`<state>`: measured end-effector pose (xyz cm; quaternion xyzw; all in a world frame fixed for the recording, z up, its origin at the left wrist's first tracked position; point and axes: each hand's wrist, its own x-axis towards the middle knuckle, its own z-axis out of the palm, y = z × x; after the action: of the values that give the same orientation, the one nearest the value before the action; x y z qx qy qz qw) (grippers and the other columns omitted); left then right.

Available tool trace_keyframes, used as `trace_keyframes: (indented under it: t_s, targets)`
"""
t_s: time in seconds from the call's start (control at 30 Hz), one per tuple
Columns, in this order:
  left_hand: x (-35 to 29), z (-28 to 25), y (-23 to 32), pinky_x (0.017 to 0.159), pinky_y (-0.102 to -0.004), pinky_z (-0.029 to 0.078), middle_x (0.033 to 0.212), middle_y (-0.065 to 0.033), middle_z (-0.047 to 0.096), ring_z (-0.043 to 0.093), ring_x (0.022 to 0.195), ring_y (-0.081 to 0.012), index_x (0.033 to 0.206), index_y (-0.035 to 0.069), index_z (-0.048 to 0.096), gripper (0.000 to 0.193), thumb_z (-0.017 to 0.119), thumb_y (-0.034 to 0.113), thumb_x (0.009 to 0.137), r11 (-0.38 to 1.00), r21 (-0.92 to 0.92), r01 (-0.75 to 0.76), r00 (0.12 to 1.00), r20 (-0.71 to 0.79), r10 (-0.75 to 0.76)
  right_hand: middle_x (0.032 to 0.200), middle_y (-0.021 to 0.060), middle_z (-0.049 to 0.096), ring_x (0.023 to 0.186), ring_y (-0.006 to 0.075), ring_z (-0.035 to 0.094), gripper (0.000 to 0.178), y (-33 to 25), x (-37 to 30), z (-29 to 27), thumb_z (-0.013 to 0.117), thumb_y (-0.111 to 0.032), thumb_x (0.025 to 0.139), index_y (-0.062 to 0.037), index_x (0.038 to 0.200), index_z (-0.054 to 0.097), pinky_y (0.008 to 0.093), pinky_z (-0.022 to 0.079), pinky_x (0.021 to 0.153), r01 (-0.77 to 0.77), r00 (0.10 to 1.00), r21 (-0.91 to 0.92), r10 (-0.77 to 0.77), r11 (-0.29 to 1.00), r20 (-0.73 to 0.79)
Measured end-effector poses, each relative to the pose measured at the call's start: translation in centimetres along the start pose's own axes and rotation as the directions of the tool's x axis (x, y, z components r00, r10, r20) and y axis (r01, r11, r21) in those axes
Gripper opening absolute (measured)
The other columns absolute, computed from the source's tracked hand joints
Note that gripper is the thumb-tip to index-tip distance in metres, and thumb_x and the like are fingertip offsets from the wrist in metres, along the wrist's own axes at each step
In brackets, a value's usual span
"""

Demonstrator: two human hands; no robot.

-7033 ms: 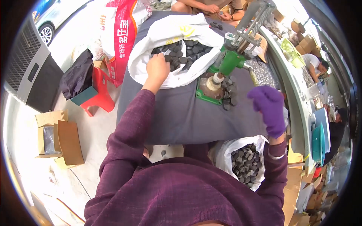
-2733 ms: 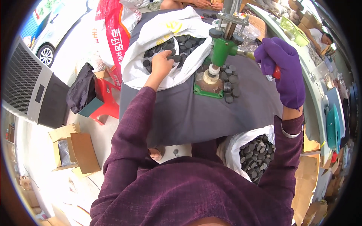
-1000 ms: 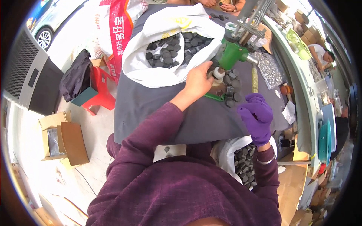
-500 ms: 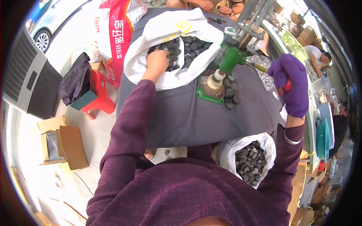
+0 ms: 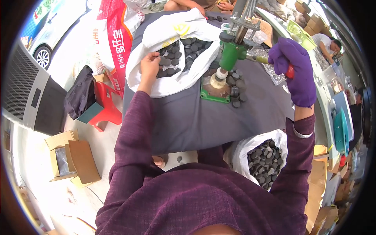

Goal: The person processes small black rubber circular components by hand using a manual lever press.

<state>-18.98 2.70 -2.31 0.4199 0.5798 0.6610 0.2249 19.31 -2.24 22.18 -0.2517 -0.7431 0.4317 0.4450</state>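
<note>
My bare left hand [image 5: 149,69] is over the left part of an open white sack [image 5: 156,87] of black round discs [image 5: 190,47]. Its thumb and fingers are drawn together beside the discs; what they hold, if anything, is too small to make out. In a purple glove, my right hand [image 5: 293,72] is closed around the red-knobbed lever [image 5: 260,59] of a green hand press [image 5: 231,55]. The press ram comes down onto a pale round die [image 5: 218,81] on the green base. Several loose discs [image 5: 236,81] lie right of the base.
A grey cloth [image 5: 184,125] covers the table. Another white sack of discs [image 5: 265,162] stands at the near right edge. To the left are a red stool [image 5: 106,111], an open carton [image 5: 74,156] and a grey slatted unit [image 5: 33,78]. Other people sit at the far side and right.
My left hand has drawn back from among the discs toward the sack's left side. My right hand stays on the lever. The whole view has shifted slightly.
</note>
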Motion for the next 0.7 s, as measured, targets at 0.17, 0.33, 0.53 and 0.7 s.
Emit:
trace_keyframes:
  t_s: [0.17, 0.33, 0.53, 0.7]
  targets:
    - [1.2, 0.7, 0.3, 0.063, -0.0358, 0.052, 0.079, -0.0150, 0.066, 0.064, 0.067, -0.0250, 0.098, 0.001, 0.068, 0.026, 0.061, 0.004, 0.074, 0.904, 0.415, -0.103, 0.994, 0.065, 0.083, 0.052, 0.0028, 0.046, 0.052, 0.0121, 0.047, 0.034, -0.6, -0.4, 0.8, 0.049, -0.022, 0.095, 0.0026, 0.075, 0.060, 0.0260, 0.041, 0.058, -0.001, 0.993, -0.066, -0.007, 0.998, -0.120]
    - [1.7, 2.8, 0.4, 0.081, -0.0421, 0.050, 0.092, -0.0231, 0.064, 0.063, 0.089, -0.0395, 0.087, 0.001, 0.069, 0.021, 0.058, 0.005, 0.070, 0.472, 0.786, -0.401, 0.916, 0.358, 0.181, 0.051, 0.0028, 0.046, 0.051, 0.0118, 0.047, 0.033, -0.8, -0.4, 1.2, 0.049, -0.022, 0.095, 0.0026, 0.076, 0.061, 0.0260, 0.041, 0.056, -0.079, 0.984, -0.046, 0.070, 0.996, -0.167]
    - [2.5, 3.1, 0.8, 0.079, -0.0407, 0.050, 0.093, -0.0182, 0.066, 0.063, 0.089, -0.0360, 0.094, 0.003, 0.066, 0.030, 0.067, 0.007, 0.064, 0.388, 0.861, -0.330, 0.941, 0.334, 0.057, 0.061, 0.0040, 0.054, 0.051, 0.0106, 0.048, 0.030, -0.1, -0.1, 0.1, 0.052, -0.021, 0.093, 0.0027, 0.080, 0.063, 0.0257, 0.043, 0.058, -0.047, 0.993, 0.012, 0.048, 0.999, -0.108]
    - [-0.3, 0.7, 2.2, 0.070, -0.0325, 0.051, 0.083, -0.0121, 0.067, 0.065, 0.077, -0.0257, 0.096, 0.005, 0.062, 0.039, 0.075, -0.001, 0.059, 0.797, 0.510, -0.322, 0.935, 0.303, 0.184, 0.076, 0.0064, 0.063, 0.055, 0.0099, 0.051, 0.026, 0.3, -0.1, -0.2, 0.054, -0.019, 0.092, 0.0038, 0.089, 0.066, 0.0262, 0.046, 0.061, -0.002, 0.999, 0.029, 0.003, 1.000, -0.049]
